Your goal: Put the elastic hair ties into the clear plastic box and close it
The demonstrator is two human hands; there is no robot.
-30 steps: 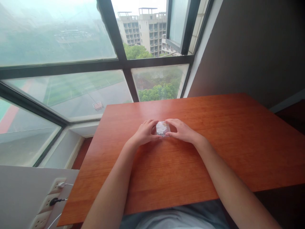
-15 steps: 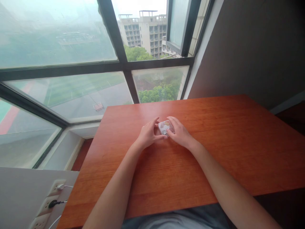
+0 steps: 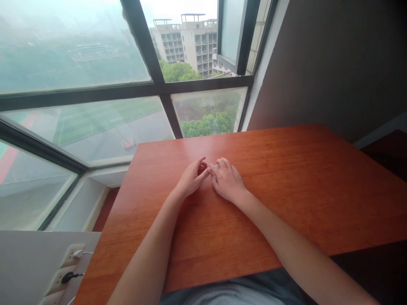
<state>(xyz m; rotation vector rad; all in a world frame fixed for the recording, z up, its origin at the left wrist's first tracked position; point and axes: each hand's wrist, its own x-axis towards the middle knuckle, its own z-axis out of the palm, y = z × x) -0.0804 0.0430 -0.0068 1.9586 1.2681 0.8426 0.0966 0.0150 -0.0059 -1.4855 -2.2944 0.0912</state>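
A small, flat clear case with a printed pattern (image 3: pixel 217 167) is mostly hidden under my right hand (image 3: pixel 226 179), with just a sliver showing between the fingers. My right hand is closed over it from above, fingers bent across its top. On the other side, my left hand (image 3: pixel 192 176) curls at the case's left edge, thumb stretched to it and fingers bent beneath. The thumb tip meets the right fingertips there. Whether the case rests on the wooden table (image 3: pixel 203 237) or is slightly lifted, I cannot tell.
Dark-framed windows (image 3: pixel 162 89) stand beyond the table's far edge. A grey wall (image 3: pixel 318 63) rises at the right. Wall sockets (image 3: pixel 60 279) with plugs and cables are at the lower left, beside the table's left edge.
My right hand has turned over and now covers the case, whose patterned top showed before. My left hand stays at its left side. The view has shifted slightly.
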